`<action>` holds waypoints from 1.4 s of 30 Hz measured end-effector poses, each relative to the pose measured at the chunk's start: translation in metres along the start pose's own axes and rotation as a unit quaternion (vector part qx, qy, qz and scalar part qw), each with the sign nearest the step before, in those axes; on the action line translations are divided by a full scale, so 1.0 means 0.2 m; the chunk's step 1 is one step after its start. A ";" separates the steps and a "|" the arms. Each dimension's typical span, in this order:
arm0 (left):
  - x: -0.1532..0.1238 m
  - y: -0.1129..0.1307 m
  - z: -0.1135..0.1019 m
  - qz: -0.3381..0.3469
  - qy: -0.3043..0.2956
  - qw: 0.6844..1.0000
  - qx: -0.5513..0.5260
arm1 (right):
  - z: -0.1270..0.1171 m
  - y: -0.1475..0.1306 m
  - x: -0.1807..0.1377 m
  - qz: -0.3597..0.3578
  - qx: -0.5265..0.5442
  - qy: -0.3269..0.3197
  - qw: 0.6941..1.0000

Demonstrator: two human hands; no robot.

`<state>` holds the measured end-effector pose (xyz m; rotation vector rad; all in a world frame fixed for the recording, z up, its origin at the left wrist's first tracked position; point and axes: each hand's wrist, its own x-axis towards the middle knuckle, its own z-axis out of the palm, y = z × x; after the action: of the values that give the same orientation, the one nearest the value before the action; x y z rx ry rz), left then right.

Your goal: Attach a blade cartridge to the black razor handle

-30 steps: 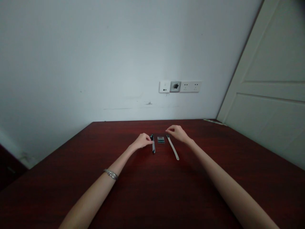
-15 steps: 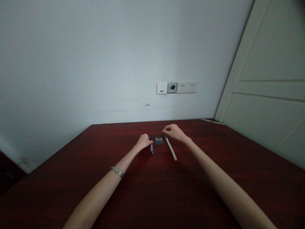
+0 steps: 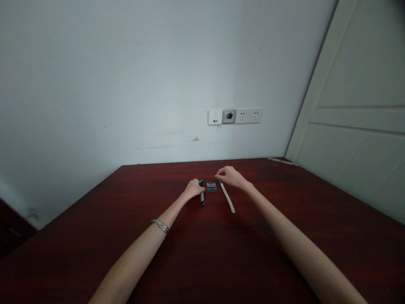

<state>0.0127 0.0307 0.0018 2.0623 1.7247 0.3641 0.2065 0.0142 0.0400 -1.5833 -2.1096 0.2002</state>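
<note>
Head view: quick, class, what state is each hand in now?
Left hand: closed, holding the razor-like tool.
Right hand: pinched closed by the far end of the pale stick; cannot tell if holding anything.

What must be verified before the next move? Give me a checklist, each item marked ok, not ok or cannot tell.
1. Left hand at the grey-and-black handle: ok; its thumb crosses the handle.
2. Left hand's grip firm: cannot tell.
3. Full view of that handle: not ok; the left hand covers part.
4. Clear case lying between the two handles: ok.
5. Pale handle lying on the table: ok; its far end is by the right hand.
6. Right fingertips touching the pale handle: cannot tell.
</note>
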 end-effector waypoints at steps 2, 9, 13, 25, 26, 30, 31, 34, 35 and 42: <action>0.00 0.00 0.00 0.001 0.008 1.000 -0.005 | -0.01 -0.01 0.00 0.001 -0.004 -0.003 1.000; 0.02 0.03 -0.14 0.031 0.096 0.995 0.017 | -0.05 -0.17 -0.06 -0.002 -0.040 -0.034 0.999; 0.03 0.08 -0.23 0.056 0.138 0.989 0.020 | -0.04 -0.30 -0.10 -0.011 -0.080 -0.045 0.996; 0.00 0.24 -0.31 0.099 0.173 0.979 0.031 | -0.03 -0.49 -0.18 0.019 -0.187 -0.037 0.981; -0.01 0.26 -0.31 0.101 0.174 0.979 0.028 | -0.03 -0.49 -0.19 0.021 -0.193 -0.036 0.980; -0.01 0.32 -0.27 0.123 0.180 0.976 -0.006 | -0.06 -0.46 -0.22 0.029 -0.206 -0.030 0.978; -0.02 0.33 -0.26 0.138 0.184 0.973 -0.023 | -0.07 -0.45 -0.22 0.036 -0.207 -0.030 0.977; -0.01 0.36 -0.23 0.197 0.181 0.958 -0.100 | -0.12 -0.37 -0.24 0.059 -0.211 -0.018 0.976; -0.01 0.37 -0.22 0.215 0.173 0.953 -0.126 | -0.14 -0.33 -0.25 0.065 -0.210 -0.008 0.975; 0.07 0.24 -0.21 0.318 0.016 0.941 -0.113 | -0.29 0.17 -0.34 0.103 -0.186 0.021 0.977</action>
<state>0.0376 0.0446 0.0599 2.3910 0.9263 0.7500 0.2775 -0.0482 0.0566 -2.0047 -2.0325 -0.1705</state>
